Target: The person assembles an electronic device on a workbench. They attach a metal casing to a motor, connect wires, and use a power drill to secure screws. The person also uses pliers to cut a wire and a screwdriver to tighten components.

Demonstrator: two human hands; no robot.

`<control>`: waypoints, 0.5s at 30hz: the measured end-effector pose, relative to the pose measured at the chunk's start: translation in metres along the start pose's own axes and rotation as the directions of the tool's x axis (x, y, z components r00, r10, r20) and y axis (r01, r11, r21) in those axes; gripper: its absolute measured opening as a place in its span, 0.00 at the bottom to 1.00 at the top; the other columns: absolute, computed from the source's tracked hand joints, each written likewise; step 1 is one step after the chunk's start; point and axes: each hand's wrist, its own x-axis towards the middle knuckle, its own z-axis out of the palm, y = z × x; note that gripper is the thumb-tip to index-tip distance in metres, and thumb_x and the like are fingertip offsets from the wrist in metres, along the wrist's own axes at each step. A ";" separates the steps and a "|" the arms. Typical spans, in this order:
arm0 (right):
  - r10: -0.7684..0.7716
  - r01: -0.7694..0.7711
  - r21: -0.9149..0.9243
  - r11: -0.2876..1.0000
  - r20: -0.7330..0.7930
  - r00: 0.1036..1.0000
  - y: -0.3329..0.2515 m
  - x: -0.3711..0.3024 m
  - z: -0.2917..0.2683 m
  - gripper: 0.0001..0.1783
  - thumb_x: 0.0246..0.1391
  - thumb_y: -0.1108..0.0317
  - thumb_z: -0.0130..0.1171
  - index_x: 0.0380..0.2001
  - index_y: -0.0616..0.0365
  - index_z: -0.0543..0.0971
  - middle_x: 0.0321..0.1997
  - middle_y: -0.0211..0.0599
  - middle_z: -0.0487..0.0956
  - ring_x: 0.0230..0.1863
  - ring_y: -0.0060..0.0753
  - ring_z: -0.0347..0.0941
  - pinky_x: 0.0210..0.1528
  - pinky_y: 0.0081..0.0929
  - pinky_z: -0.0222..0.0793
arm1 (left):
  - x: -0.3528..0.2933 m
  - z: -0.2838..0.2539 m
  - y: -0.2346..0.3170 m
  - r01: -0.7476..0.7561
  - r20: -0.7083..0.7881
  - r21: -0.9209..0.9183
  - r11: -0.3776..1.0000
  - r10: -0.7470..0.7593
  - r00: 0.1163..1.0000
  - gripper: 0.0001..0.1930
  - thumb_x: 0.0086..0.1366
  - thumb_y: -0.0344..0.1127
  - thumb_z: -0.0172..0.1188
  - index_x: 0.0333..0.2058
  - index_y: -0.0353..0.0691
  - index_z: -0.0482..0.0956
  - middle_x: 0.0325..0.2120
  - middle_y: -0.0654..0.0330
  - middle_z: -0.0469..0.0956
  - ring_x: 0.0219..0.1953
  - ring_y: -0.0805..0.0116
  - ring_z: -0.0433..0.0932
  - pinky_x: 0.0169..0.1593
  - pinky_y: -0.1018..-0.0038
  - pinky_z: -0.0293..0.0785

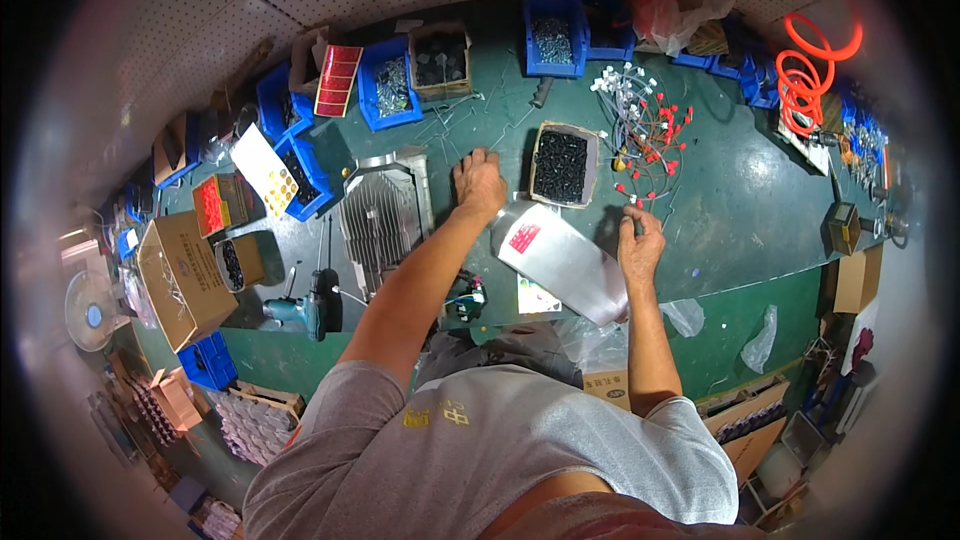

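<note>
My left hand (pixel 480 183) is on the bench left of a small carton of black parts (pixel 560 166). Its fingers are bent and pressed together near thin bent wires (pixel 447 126); whatever they hold is hidden. Below the carton, a smooth silver metal cover (pixel 566 258) with a red label lies slantwise between my forearms. At the cover's right edge, my right hand (pixel 641 243) is closed, thumb against finger. Just beyond its fingertips sits the lower end of a cable bundle (pixel 655 130) with red and white connectors. A finned metal housing (pixel 384 215) rests left of my left forearm.
Blue bins of screws (pixel 391 91) and small parts (pixel 553 40) line the back. A teal power drill (pixel 293 311) lies left, near an open cardboard box (pixel 188 278). An orange coiled hose (pixel 800 90) hangs at right. Clear plastic bags (pixel 762 337) lie along the front.
</note>
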 end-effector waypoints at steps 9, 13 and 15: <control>0.030 -0.030 0.056 0.998 0.000 1.000 0.004 -0.009 -0.002 0.08 0.55 0.74 0.61 0.38 0.61 0.85 0.41 0.44 0.86 0.47 0.47 0.80 0.53 0.39 0.74 | 0.021 -0.013 -0.005 0.082 0.043 0.038 0.996 -0.083 0.996 0.27 0.61 0.33 0.65 0.60 0.39 0.75 0.55 0.48 0.74 0.58 0.46 0.72 0.60 0.50 0.69; 0.030 -0.030 0.051 0.998 0.003 1.000 0.004 -0.013 -0.006 0.09 0.56 0.74 0.61 0.39 0.61 0.85 0.41 0.45 0.86 0.47 0.46 0.80 0.54 0.39 0.74 | 0.021 -0.009 -0.010 0.083 -0.133 -0.008 0.996 -0.084 0.988 0.33 0.60 0.35 0.67 0.64 0.36 0.70 0.64 0.43 0.67 0.64 0.45 0.67 0.64 0.49 0.66; 0.048 -0.048 0.032 0.998 0.017 0.999 0.003 -0.014 -0.008 0.09 0.56 0.73 0.61 0.39 0.61 0.85 0.42 0.45 0.86 0.48 0.46 0.80 0.55 0.38 0.74 | 0.026 -0.002 -0.015 0.129 -0.222 0.024 0.991 -0.121 0.968 0.37 0.59 0.37 0.68 0.66 0.35 0.68 0.68 0.41 0.62 0.68 0.44 0.63 0.67 0.49 0.63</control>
